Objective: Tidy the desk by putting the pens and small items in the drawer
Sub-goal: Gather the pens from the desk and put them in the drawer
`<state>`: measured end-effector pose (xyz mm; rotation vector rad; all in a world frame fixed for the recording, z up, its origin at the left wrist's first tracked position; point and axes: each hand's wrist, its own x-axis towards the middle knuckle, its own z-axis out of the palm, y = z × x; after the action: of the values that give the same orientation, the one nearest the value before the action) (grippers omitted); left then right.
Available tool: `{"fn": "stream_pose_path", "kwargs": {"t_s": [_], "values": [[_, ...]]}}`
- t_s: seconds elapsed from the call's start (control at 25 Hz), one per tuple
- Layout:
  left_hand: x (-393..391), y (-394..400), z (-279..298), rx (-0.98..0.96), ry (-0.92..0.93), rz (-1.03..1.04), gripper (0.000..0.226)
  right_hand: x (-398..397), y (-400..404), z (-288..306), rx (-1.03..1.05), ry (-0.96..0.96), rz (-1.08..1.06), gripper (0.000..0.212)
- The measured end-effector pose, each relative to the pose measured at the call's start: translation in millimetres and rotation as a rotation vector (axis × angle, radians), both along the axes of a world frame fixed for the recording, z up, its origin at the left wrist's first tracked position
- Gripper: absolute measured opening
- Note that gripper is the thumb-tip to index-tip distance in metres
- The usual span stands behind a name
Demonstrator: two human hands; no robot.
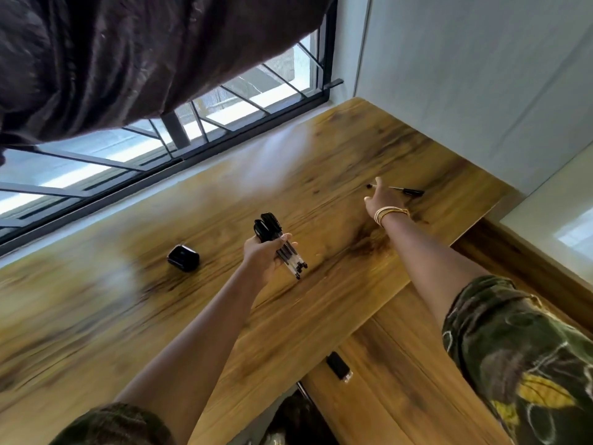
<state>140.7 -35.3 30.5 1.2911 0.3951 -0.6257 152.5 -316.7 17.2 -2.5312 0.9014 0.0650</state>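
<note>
Nearest us, patterned sleeve [526,364]. Left hand [266,252] grips bundled pens [282,248]; right hand [382,197], fingers spread, reaches the far-right loose pen [406,190]. We judge a nudge could roll it away; bundle may slip.

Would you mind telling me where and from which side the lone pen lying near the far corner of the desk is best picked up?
Probably pinch the pen mid-barrel from above: it lies flat on the desk, so only its top and sides are free. The right hand is already over its left end.
</note>
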Motion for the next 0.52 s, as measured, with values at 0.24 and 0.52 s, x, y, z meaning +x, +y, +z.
{"fn": "stream_pose_path", "kwargs": {"t_s": [0.24, 0.52], "values": [[2, 1, -8, -0.062, -0.006, 0.014, 0.035, 3, -12, -14, -0.093, -0.038, 0.075, 0.039], [2, -5, -9, -0.081, -0.021, -0.014, 0.035, -6, -8, -13, -0.212, -0.046, -0.094, 0.045]]}}
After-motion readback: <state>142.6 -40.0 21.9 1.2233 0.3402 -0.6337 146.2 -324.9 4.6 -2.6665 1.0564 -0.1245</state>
